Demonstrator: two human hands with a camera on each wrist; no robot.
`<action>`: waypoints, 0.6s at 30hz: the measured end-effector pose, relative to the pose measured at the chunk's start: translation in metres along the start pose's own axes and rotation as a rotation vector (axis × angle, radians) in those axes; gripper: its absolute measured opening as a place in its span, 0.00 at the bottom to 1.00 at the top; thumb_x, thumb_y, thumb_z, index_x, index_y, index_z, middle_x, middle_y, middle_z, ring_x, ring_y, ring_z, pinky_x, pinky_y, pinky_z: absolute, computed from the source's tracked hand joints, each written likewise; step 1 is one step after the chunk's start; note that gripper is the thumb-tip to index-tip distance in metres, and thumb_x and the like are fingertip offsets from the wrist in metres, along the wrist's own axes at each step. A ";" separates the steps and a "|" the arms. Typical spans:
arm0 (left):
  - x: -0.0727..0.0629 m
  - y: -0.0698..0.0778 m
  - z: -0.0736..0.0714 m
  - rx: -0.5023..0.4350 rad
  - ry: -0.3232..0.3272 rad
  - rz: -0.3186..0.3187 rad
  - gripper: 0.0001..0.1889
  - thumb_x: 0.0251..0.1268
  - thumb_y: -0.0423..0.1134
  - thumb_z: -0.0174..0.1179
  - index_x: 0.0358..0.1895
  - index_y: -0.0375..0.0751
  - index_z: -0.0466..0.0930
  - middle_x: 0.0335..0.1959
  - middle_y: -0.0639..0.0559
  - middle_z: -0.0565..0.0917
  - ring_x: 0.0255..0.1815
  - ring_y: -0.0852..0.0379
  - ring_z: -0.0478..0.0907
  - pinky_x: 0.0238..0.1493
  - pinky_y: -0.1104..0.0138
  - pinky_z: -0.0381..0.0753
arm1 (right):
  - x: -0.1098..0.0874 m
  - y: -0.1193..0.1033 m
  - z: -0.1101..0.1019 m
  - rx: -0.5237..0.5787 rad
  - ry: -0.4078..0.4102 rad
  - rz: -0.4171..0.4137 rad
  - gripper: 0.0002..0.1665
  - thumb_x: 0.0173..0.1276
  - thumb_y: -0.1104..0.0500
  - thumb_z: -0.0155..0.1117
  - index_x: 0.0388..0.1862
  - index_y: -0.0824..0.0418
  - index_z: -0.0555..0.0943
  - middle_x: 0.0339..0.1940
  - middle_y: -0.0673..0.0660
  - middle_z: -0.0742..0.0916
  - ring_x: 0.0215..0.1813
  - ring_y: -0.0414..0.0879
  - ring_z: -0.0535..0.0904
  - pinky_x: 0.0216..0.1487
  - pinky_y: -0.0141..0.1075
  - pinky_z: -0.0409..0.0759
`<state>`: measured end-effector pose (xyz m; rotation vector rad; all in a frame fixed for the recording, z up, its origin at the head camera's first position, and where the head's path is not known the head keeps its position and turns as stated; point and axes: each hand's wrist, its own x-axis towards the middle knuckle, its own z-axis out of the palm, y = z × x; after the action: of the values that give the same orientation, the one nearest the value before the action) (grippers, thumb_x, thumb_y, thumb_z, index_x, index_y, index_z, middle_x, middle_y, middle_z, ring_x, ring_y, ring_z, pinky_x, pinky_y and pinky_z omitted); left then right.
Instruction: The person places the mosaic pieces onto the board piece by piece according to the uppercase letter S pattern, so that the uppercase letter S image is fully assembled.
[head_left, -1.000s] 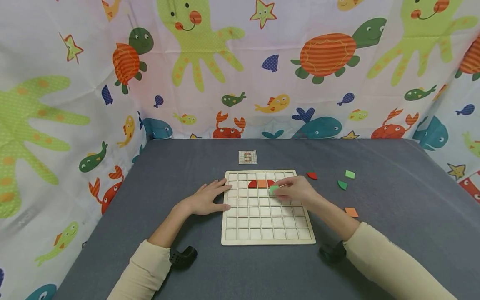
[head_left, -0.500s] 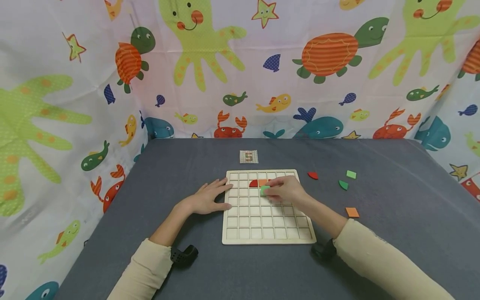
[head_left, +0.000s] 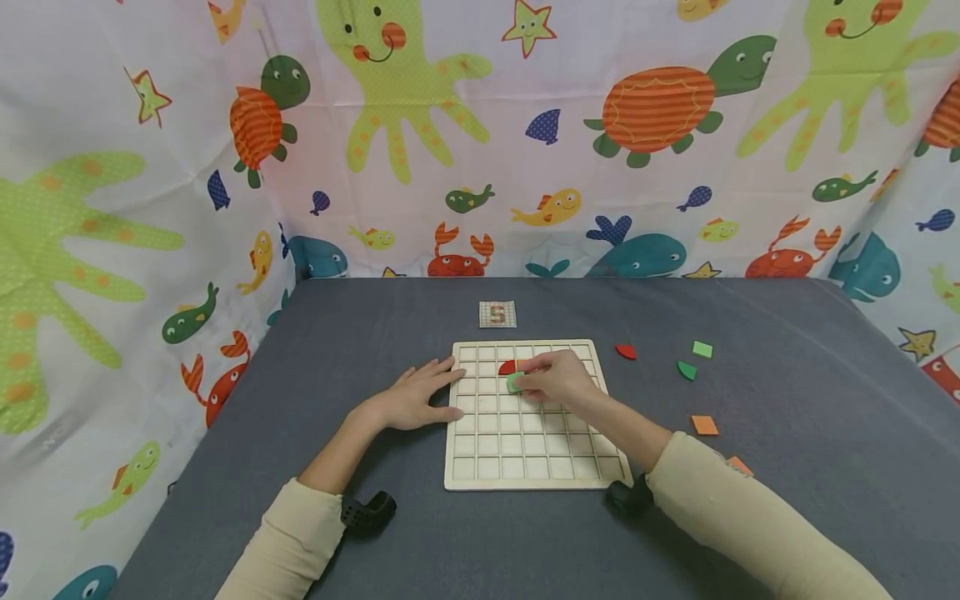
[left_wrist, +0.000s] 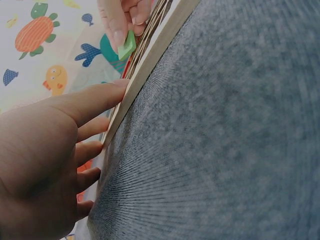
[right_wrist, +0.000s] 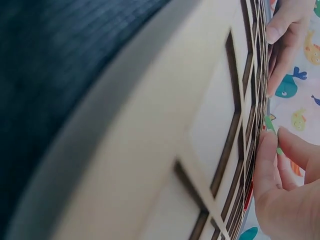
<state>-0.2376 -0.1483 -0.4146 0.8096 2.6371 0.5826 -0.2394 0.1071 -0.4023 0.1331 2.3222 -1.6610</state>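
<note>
A pale wooden grid board lies on the grey tabletop. My left hand rests at its left edge with fingers spread, and in the left wrist view the thumb touches the board's side. Between thumb and fingers my right hand pinches a small green tile, tilted over the upper part of the grid; the right wrist view shows this green tile from the side. Just behind it, a red quarter-round tile sits in a cell. An orange tile beside that is mostly hidden by my fingers.
Behind the board lies a small pattern card. To the right are a red quarter-round, a light green square, a green quarter-round and an orange square. My right sleeve partly covers another orange piece.
My right hand has moved left across the grid with the green tile, now covering most of the orange tile. An orange piece shows beside the right sleeve. My left hand stays in place.
</note>
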 end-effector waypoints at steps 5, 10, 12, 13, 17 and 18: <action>0.001 0.000 0.000 0.001 0.004 0.007 0.38 0.67 0.56 0.56 0.75 0.44 0.55 0.76 0.45 0.48 0.75 0.43 0.41 0.69 0.43 0.39 | 0.001 -0.001 0.002 -0.004 0.016 0.018 0.17 0.56 0.66 0.73 0.45 0.69 0.82 0.34 0.59 0.85 0.30 0.45 0.84 0.35 0.35 0.82; 0.000 0.001 0.000 0.000 0.005 0.008 0.38 0.67 0.56 0.56 0.75 0.44 0.55 0.76 0.45 0.48 0.75 0.43 0.41 0.69 0.43 0.39 | 0.000 -0.003 0.004 -0.028 0.019 0.016 0.16 0.56 0.65 0.73 0.44 0.69 0.83 0.34 0.60 0.85 0.29 0.44 0.83 0.34 0.34 0.82; 0.000 0.001 0.000 -0.001 0.005 0.004 0.38 0.67 0.56 0.56 0.75 0.44 0.55 0.76 0.45 0.49 0.75 0.43 0.41 0.68 0.43 0.39 | 0.000 -0.004 0.005 -0.037 0.011 0.013 0.16 0.56 0.66 0.73 0.43 0.69 0.83 0.33 0.60 0.85 0.29 0.44 0.84 0.34 0.35 0.82; -0.001 0.002 0.000 -0.001 0.004 0.002 0.38 0.67 0.56 0.56 0.75 0.44 0.55 0.76 0.45 0.49 0.75 0.43 0.41 0.68 0.43 0.39 | -0.001 -0.004 0.005 -0.044 0.008 0.009 0.16 0.56 0.66 0.73 0.43 0.69 0.83 0.33 0.59 0.85 0.29 0.44 0.84 0.34 0.35 0.82; -0.001 0.003 -0.001 -0.005 0.002 -0.006 0.38 0.67 0.56 0.56 0.75 0.44 0.55 0.76 0.45 0.49 0.75 0.43 0.41 0.69 0.43 0.39 | -0.001 -0.005 0.006 -0.067 -0.003 -0.005 0.16 0.56 0.65 0.73 0.43 0.69 0.83 0.31 0.59 0.85 0.29 0.45 0.84 0.35 0.35 0.82; -0.001 0.003 -0.001 -0.005 0.002 -0.007 0.38 0.67 0.56 0.56 0.75 0.44 0.55 0.76 0.44 0.49 0.75 0.43 0.41 0.69 0.43 0.39 | -0.001 -0.005 0.006 -0.072 -0.004 -0.011 0.16 0.56 0.65 0.73 0.43 0.69 0.83 0.31 0.58 0.85 0.29 0.45 0.84 0.35 0.35 0.82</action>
<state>-0.2354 -0.1469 -0.4123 0.7983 2.6386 0.5878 -0.2384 0.0997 -0.3997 0.1020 2.3807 -1.5784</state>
